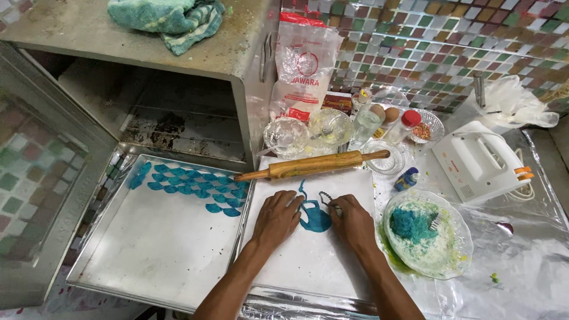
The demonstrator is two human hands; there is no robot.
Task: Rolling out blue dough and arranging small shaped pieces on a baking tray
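Pressing flat on the white board (308, 255), the left hand (277, 218) has its grip released, fingers spread, probably to pin the board steady. The blue dough (315, 218) sits between both hands near the board's far edge. The right hand (352, 222) pinches a small wavy cutter (327, 198) right at the dough, so that grip is clenched on the tool. A tray (160, 249) touches the board's left edge, cut pieces (195, 186) lined up in its far corner, handy for transfers. A rolling pin (314, 165) is parked along the board's far edge.
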